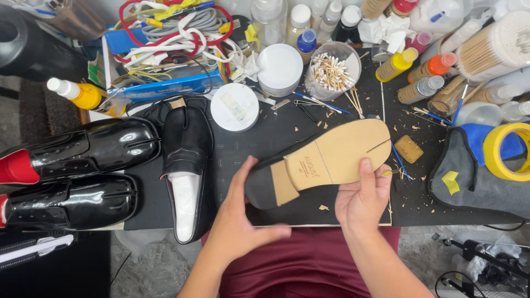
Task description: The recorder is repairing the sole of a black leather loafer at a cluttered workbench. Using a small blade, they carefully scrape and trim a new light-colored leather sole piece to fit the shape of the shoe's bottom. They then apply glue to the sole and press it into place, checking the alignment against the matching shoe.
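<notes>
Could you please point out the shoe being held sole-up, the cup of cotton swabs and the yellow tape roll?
shoe [337,154]: head view, on its tan sole.
cup of cotton swabs [331,72]: head view, on the swab tips.
yellow tape roll [495,150]: head view, on its left rim.

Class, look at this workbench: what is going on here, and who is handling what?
A person holds a black shoe upside down over a dark mat, its tan sole facing up. The left hand cups the heel end, and the right hand supports the sole from below, thumb on its edge. Another black shoe lies upright beside it, and two glossy black shoes sit at the left. Bottles, cotton swabs and yellow tape crowd the bench.
</notes>
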